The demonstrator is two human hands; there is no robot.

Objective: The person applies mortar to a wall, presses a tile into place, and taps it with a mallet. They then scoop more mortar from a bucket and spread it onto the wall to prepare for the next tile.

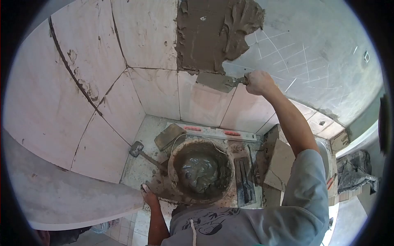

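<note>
My right hand [259,83] is closed round the handle of a trowel [217,82]. The trowel's blade lies across the top of the pink-white wall tiles [204,102], just under a patch of wet grey mortar [205,41] on the wall. Low at the left, my left hand [150,196] has its fingers curled at the end of a grey ledge [94,192]. Between the hands stands a bucket [172,180] with wet mortar [201,172] inside and its wire handle raised at the back.
Behind the bucket a spirit level [242,134] lies along the wall, with a block [168,136] beside it. A mallet [141,152] is left of the bucket; a notched-looking flat float [245,180] lies to its right. Tiles [279,164] lean at the right, near a black bag [357,172].
</note>
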